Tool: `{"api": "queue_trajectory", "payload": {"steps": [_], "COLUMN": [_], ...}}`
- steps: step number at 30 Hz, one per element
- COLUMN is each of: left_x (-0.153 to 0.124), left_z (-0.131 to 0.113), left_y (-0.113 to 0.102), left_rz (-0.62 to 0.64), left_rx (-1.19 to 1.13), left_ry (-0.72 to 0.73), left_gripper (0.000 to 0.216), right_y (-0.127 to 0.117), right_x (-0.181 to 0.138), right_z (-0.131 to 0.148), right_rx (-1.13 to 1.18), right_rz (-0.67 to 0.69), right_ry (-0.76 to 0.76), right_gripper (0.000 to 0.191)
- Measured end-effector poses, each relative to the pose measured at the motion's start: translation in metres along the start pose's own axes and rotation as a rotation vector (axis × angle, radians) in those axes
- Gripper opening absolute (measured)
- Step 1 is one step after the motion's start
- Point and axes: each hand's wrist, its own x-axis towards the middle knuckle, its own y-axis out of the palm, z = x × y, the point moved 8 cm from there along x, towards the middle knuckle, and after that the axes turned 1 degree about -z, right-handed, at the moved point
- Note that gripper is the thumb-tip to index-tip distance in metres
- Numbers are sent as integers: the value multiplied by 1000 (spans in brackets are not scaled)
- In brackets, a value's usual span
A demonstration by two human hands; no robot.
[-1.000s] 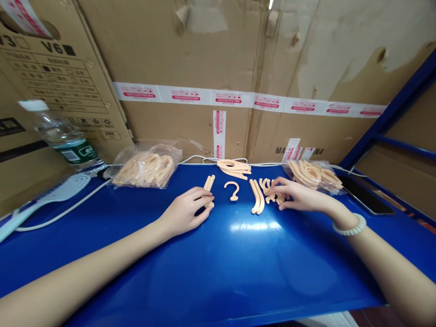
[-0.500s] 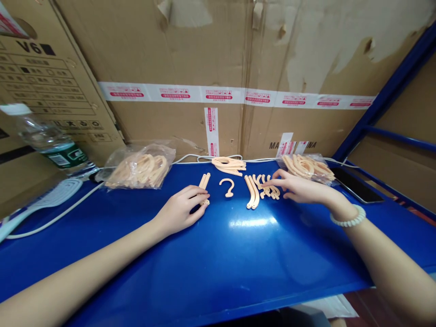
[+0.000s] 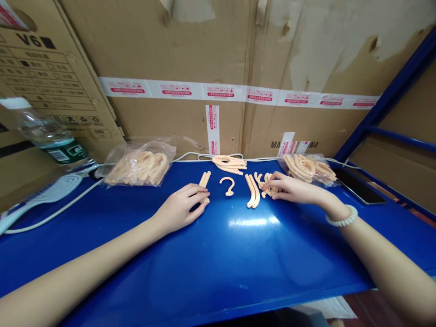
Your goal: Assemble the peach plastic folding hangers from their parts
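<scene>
My left hand lies on the blue table with its fingers bent around the lower end of a pair of peach-coloured hanger arms. To the right of it lies a single peach hanger hook, touched by neither hand. Farther right, two or more curved hanger arms rest side by side. My right hand reaches into a small cluster of hanger hooks, its curled fingertips on them. Its fingers hide part of that cluster.
Looped peach pieces lie at the back middle. Clear bags of similar parts stand at left and right. A phone lies far right; a bottle and hairbrush are at left. Cardboard boxes wall the back.
My right hand has moved slightly left and down onto the hooks, covering more of them. My left hand stays at the hanger arms. The whole view has shifted a little.
</scene>
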Motion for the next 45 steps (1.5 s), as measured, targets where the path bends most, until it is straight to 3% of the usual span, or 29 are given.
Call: {"api": "queue_trajectory", "payload": {"steps": [5,8,12,15,18,21,27,40,45], "left_x": [-1,-2,-2,-2,-1,-1,-2,-2,2], "left_z": [1,2,3,2,0,0,-1,-2,-25], "left_y": [0,-1,-1,-1,-1,-1,-1,-1,-12], "left_rz": [-22,-29,-12,-6,-5,-11,-8,13,3], "left_rx": [30,36,39,41,34,24,21,28,57], "left_ry": [5,-5,-26,-27,-13,-13,0,9,100], "left_gripper": [20,21,24,25,24,23,21,22,24], "right_y": [-5,-8,-18,-2,20,29,26,18,11], "right_x": [1,-1,-2,4,13,18,20,18,17], "right_z": [-23,-18,25,70,89,84,64,61,62], "right_rx": [-27,-90,-215,-286,-435,-497,-411,-350,-367], "right_rz": [-92,-123,-328,-324,-278,-290,-308,-300,-328], "right_ry": [39,15,-41,-171,-200,-203,-191,-179,-130], "right_gripper": [34,36,34,32,29,29,28,29,27]}}
